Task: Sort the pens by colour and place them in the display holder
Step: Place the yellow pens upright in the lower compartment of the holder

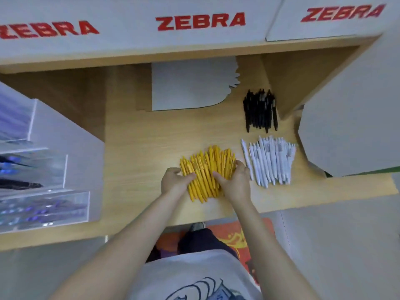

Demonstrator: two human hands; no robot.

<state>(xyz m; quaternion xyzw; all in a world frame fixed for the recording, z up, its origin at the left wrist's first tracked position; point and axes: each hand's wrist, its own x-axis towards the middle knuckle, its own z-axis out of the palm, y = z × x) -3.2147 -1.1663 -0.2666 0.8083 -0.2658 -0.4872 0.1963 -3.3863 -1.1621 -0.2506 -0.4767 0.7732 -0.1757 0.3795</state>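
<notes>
I have my left hand (176, 180) and right hand (234, 182) cupped round the yellow pens (207, 172) at frame centre, squaring them for the display holder (65, 169) at left

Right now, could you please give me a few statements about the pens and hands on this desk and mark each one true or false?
1. Both hands, left hand and right hand, grip the yellow pens. True.
2. The black pens lie nearer the person than the white pens. False: the black ones lie farther back.
3. The white pens lie right of the yellow pens. True.
4. The yellow pens stand in the clear holder. False: they lie on the desk.
</notes>
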